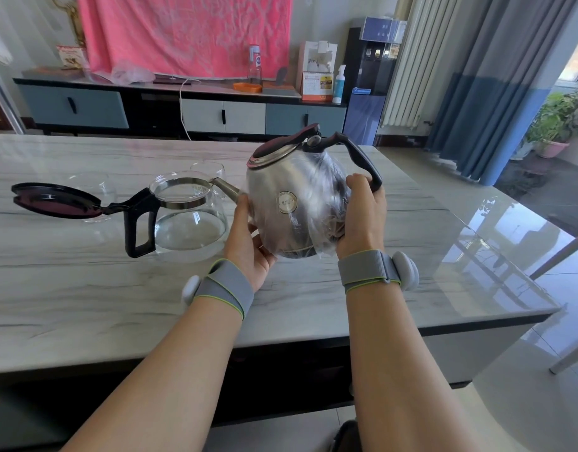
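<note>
**Spotter:** What have you got hold of?

**Operator:** I have the steel kettle [291, 203] between my 2 hands, over the near middle of the table [85, 288]. As far as I can judge it is lifted off the top. My left hand [248, 243] cups its lower left side, with the fingers curled under the belly just below the root of the spout [227, 187]. My right hand [362, 220] wraps the right side, with the fingers curled in by the bottom end of the black handle [362, 158]. Both hands grasp the kettle through the clear plastic film [323, 190] over its body.

**Spotter:** Which way does it lie?

**Operator:** Its long axis runs left to right, with the spout to the left and the handle to the right, and the body is tipped. The glass carafe [189, 216] stands on the table just left of my left hand. The carafe lid [56, 200] is swung open further left.

**Spotter:** So what does the next move turn on?

**Operator:** It turns on the line from the spout to the rim. The tip sits at the right edge of the carafe's mouth, but I cannot tell whether it touches the glass. My left hand is the 1 nearer the carafe, so I judge it should steady the kettle. The right hand, at the handle end, would do any lifting.
</note>
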The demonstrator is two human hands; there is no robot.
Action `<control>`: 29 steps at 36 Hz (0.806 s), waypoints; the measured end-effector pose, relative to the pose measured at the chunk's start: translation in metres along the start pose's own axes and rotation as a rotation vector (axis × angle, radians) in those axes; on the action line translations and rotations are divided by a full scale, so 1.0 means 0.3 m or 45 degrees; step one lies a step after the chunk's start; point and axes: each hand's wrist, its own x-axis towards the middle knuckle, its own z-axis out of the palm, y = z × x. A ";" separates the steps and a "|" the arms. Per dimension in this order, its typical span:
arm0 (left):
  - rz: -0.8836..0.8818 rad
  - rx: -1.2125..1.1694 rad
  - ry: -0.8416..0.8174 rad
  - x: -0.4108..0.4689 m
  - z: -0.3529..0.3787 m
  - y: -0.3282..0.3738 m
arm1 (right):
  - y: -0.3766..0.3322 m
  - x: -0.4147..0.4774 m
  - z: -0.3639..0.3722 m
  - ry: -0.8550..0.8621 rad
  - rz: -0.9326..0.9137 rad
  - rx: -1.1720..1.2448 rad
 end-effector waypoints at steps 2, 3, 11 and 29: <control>-0.002 -0.002 0.003 -0.001 0.000 0.000 | 0.003 0.009 -0.005 0.021 0.007 -0.007; -0.002 -0.003 0.003 -0.001 -0.001 0.000 | 0.007 0.017 -0.006 0.029 0.015 -0.004; -0.011 0.008 -0.004 0.001 -0.001 -0.001 | 0.025 0.054 -0.014 0.061 0.040 0.006; 0.024 0.007 -0.009 0.010 -0.003 -0.002 | 0.046 0.075 -0.009 0.062 0.039 0.054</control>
